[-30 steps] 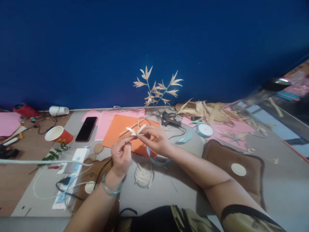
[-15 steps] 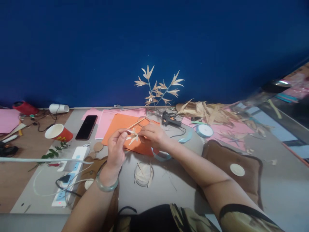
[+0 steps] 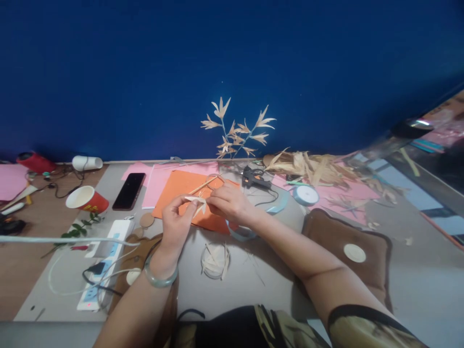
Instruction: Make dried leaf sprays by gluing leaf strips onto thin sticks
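My left hand point(image 3: 176, 216) pinches a pale petal of a small dried-husk flower point(image 3: 200, 205) between thumb and forefinger. From the other side, my right hand point(image 3: 229, 201) is closed on the base of the same flower, and its fingertips are partly hidden. Both hands are above an orange sheet point(image 3: 172, 185), on which a thin pencil-like stick point(image 3: 202, 185) lies. Behind them a branch of finished husk flowers point(image 3: 237, 133) stands upright against the blue wall. Below the hands, a small round dish point(image 3: 216, 260) holds cut husk strips.
To the right are a glue gun point(image 3: 255, 178), a tape roll point(image 3: 306, 195), a pile of dried husks point(image 3: 311, 166) and a brown cushion point(image 3: 350, 256). On the left lie a phone point(image 3: 129, 191), a red paper cup point(image 3: 88, 199) and a power strip point(image 3: 105, 266) with cables.
My left thumb and forefinger have shifted slightly right, closer to my right fingers, and the held petal now lies flatter. My right hand has barely moved.
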The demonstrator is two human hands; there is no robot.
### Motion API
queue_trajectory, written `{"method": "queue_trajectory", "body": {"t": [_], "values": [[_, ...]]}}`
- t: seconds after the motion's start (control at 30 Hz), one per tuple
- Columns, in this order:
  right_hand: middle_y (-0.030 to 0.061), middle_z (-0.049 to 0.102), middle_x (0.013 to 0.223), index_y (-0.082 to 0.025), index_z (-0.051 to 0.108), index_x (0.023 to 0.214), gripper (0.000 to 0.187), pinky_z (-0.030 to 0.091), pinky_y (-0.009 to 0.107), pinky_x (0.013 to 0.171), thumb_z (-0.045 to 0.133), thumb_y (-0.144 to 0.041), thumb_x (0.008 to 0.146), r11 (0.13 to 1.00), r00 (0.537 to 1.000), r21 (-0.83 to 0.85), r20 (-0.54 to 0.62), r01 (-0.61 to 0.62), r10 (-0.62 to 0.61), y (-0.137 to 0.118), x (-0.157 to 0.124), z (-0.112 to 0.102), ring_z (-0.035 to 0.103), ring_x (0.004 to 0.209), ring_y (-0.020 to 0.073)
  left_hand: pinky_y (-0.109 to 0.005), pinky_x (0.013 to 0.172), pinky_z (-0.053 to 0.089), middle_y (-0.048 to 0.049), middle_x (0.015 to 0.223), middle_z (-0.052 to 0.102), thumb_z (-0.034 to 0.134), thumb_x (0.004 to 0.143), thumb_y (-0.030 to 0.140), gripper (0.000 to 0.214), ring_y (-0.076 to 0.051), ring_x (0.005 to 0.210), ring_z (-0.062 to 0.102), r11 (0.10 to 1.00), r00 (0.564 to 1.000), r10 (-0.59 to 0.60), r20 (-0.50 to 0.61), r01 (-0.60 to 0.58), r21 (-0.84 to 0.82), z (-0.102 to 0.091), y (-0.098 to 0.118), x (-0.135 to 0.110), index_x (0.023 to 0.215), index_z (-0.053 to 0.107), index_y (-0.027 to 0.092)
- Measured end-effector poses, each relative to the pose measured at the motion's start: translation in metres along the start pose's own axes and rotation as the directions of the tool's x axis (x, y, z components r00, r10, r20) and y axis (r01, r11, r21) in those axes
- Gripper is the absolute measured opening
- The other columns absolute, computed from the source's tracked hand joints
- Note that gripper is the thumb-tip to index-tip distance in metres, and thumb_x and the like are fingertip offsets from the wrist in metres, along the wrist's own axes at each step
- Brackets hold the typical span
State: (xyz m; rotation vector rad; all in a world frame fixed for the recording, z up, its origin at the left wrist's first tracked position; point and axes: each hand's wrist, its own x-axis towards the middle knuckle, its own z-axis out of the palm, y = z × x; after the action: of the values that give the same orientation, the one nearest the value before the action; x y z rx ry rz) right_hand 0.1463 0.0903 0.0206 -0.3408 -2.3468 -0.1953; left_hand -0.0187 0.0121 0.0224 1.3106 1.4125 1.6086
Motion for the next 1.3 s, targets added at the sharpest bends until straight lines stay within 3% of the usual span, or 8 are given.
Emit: {"method": "queue_trajectory", "body": {"t": [0.1,0.33,0.57,0.7,0.8,0.97,1.13,1.3], "values": [[0.0044,0.063,0.073,-0.016,0.059,0.084,0.011,0.041,0.029,0.065,0.049,-0.014,0.089,1.000,1.000,0.014,0.009,-0.002,0.002,-0.001,0.000,0.000,0.057,0.072,0.0139,-0.029,0.080,0.048,-0.0032,0.079,0.071,0.067,0.075,0.024,0.008,-0.017,0.079,0.064,0.999,0.999,-0.047,0.016,0.047,-0.016,0.001,-0.001,0.000,0.077,0.071,0.018],[0.0046,0.065,0.073,-0.017,0.060,0.081,0.008,0.045,0.025,0.065,0.054,-0.012,0.084,0.980,0.995,0.196,-0.078,-0.045,0.061,0.002,0.002,0.002,0.059,0.069,0.0125,-0.029,0.077,0.051,-0.0030,0.072,0.072,0.069,0.068,0.021,0.005,-0.016,0.073,0.066,0.943,0.975,-0.217,0.053,0.224,-0.246,0.002,0.000,0.005,0.069,0.070,0.016],[0.0046,0.064,0.072,-0.015,0.061,0.082,0.008,0.046,0.023,0.063,0.054,-0.016,0.087,0.839,0.990,0.527,0.119,-0.131,0.080,0.006,0.008,-0.016,0.057,0.066,0.0109,-0.028,0.068,0.050,-0.0030,0.070,0.069,0.070,0.066,0.021,0.004,-0.016,0.067,0.063,0.888,0.943,-0.281,0.179,0.326,-0.325,-0.001,0.001,0.006,0.067,0.069,0.017],[0.0043,0.063,0.073,-0.014,0.061,0.081,0.008,0.044,0.021,0.058,0.056,-0.017,0.086,0.752,0.974,0.624,0.201,-0.210,0.106,0.007,0.008,-0.021,0.054,0.062,0.0091,-0.026,0.066,0.049,-0.0025,0.067,0.067,0.069,0.067,0.020,0.005,-0.014,0.065,0.061,0.876,0.934,-0.274,0.231,0.341,-0.340,0.000,0.003,0.006,0.065,0.067,0.016],[0.0048,0.063,0.073,-0.014,0.061,0.079,0.010,0.045,0.022,0.059,0.055,-0.018,0.086,0.742,0.967,0.624,0.218,-0.245,0.136,0.008,0.006,-0.020,0.055,0.065,0.0098,-0.027,0.070,0.049,-0.0029,0.072,0.068,0.069,0.067,0.020,0.006,-0.014,0.068,0.062,0.872,0.944,-0.249,0.215,0.315,-0.374,0.000,0.005,0.005,0.071,0.067,0.016],[0.0053,0.063,0.074,-0.013,0.061,0.080,0.008,0.045,0.023,0.061,0.057,-0.017,0.084,0.719,0.967,0.649,0.207,-0.250,0.149,0.009,0.005,-0.020,0.056,0.067,0.0102,-0.029,0.073,0.051,-0.0045,0.087,0.068,0.069,0.064,0.016,0.030,-0.017,0.080,0.064,0.893,0.980,-0.131,0.149,0.181,-0.413,-0.003,0.004,0.004,0.093,0.065,0.019],[0.0048,0.063,0.074,-0.013,0.062,0.080,0.008,0.044,0.022,0.058,0.057,-0.017,0.084,0.695,0.958,0.663,0.246,-0.276,0.145,0.010,0.005,-0.024,0.055,0.065,0.0098,-0.036,0.088,0.048,-0.0058,0.087,0.067,0.072,0.068,0.017,0.017,-0.020,0.089,0.064,0.960,0.989,0.116,0.097,-0.086,-0.268,-0.004,0.003,0.003,0.084,0.067,0.019],[0.0056,0.064,0.076,-0.013,0.062,0.079,0.006,0.047,0.024,0.064,0.058,-0.017,0.083,0.697,0.958,0.661,0.242,-0.278,0.153,0.010,0.005,-0.024,0.057,0.069,0.0110,-0.040,0.085,0.049,-0.0051,0.078,0.067,0.075,0.068,0.019,0.009,-0.020,0.081,0.064,0.953,0.971,0.154,0.181,-0.097,-0.288,-0.002,0.006,0.004,0.076,0.070,0.021]]}}
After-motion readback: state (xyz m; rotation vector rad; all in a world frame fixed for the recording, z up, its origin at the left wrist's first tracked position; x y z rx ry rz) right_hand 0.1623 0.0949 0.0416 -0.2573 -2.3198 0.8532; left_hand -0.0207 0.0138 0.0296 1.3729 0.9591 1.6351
